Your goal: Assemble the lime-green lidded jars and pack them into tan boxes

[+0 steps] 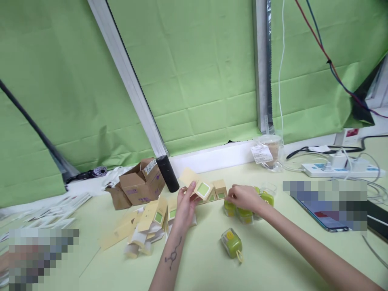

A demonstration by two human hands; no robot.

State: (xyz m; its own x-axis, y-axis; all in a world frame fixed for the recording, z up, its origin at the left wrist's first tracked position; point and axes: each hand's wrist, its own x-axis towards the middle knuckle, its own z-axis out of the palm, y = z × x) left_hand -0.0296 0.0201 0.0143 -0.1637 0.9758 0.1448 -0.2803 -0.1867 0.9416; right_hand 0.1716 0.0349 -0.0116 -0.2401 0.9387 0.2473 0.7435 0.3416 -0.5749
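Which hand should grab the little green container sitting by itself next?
Probably the right hand: it looks nearer to that lone green container, though whether it grips anything is unclear. The left hand is busy holding a yellow box.

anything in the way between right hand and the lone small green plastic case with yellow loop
Yes: other green plastic cases cluster at the right hand, on its near side; past them, nothing visible blocks the lone case.

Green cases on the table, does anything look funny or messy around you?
A bit: one green case lies alone, apart from the bunch of green cases near the right hand. The pale yellow cartons left of them sit in a jumbled heap.
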